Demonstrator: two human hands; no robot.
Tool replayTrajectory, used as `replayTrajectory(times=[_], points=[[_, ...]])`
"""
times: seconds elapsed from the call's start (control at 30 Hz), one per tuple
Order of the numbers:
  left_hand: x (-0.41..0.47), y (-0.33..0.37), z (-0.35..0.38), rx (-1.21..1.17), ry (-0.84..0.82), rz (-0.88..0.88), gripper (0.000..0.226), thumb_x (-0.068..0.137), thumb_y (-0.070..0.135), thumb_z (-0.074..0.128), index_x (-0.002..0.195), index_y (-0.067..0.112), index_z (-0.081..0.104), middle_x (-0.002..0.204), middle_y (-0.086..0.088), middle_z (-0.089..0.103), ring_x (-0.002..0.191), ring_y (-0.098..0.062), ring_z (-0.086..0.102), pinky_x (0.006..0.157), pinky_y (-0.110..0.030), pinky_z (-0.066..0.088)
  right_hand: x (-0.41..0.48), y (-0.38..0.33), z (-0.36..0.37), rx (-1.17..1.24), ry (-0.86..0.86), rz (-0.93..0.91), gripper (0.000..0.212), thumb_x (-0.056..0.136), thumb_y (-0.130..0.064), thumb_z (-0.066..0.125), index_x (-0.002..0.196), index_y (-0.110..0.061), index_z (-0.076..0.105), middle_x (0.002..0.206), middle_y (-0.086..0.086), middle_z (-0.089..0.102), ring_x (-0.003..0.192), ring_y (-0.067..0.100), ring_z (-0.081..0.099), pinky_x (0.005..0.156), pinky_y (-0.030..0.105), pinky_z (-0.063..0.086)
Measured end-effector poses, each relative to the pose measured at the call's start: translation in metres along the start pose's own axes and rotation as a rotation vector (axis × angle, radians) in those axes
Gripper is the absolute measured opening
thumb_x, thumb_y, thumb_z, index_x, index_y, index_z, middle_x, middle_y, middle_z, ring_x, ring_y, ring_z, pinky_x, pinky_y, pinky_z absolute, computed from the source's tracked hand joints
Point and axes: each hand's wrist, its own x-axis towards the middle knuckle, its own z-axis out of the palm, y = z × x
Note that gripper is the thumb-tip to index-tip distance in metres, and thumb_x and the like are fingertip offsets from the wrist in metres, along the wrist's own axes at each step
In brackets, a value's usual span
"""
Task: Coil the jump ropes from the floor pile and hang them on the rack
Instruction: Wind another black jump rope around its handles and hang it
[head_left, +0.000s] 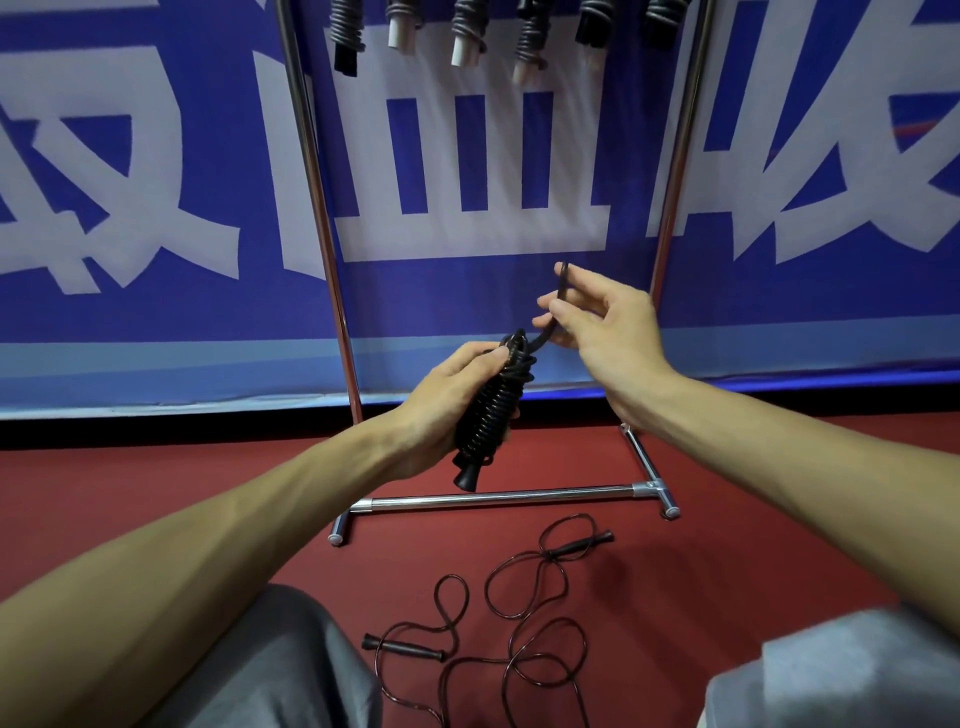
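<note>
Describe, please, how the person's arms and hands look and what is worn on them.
Both forearms are bare, with no sleeves in view. The left hand and right hand show no gloves, rings or watch. Grey trousers cover the knees.

Coiled jump rope (488, 410) in left hand (441, 410), right hand (605, 332) beside it pinching its end, rack (498, 501) behind, hung ropes (465, 26) on it, loose rope (519, 623) on floor (156, 493) before rack

A blue banner (156, 322) printed with large white characters fills the background. A paler blue band (156, 364) runs along the banner's lower edge. Just below the banner a dark strip (156, 426), perhaps a skirting board, meets the red floor (156, 483). Well below the banner, grey cloth (291, 665) covers a knee.
</note>
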Motion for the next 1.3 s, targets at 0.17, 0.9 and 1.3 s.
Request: replayTrajectory(times=[0.17, 0.9, 1.3], points=[[0.001, -0.001, 0.002, 0.027, 0.021, 0.051, 0.038, 0.101, 0.035, 0.044, 0.124, 0.008, 0.055, 0.073, 0.0, 0.066, 0.059, -0.021, 0.057, 0.05, -0.029, 0.049, -0.004, -0.005, 0.0, -0.362, -0.046, -0.196, 0.032, 0.09, -0.001, 0.061, 0.121, -0.009, 0.067, 0.077, 0.007, 0.072, 0.069, 0.008, 0.065, 0.068, 0.001, 0.043], [0.004, 0.001, -0.003, -0.065, 0.009, -0.093, 0.048, 0.1, 0.05, 0.038, 0.118, 0.011, 0.06, 0.086, -0.014, 0.063, 0.065, -0.024, 0.059, 0.061, -0.033, 0.049, 0.002, -0.008, -0.003, -1.089, -0.272, -0.358, 0.017, 0.089, -0.005, 0.056, 0.095, -0.003, 0.072, 0.085, 0.02, 0.069, 0.077, 0.037, 0.065, 0.07, 0.045, 0.058], [0.0, -0.006, 0.003, 0.277, -0.008, 0.093, 0.024, 0.099, 0.034, 0.051, 0.117, 0.031, 0.066, 0.075, 0.006, 0.068, 0.06, -0.016, 0.056, 0.054, -0.026, 0.048, -0.011, -0.017, -0.008, -1.2, -0.322, -0.348, 0.025, 0.088, -0.016, 0.055, 0.104, -0.014, 0.074, 0.099, 0.016, 0.069, 0.089, 0.037, 0.062, 0.077, 0.045, 0.054]])
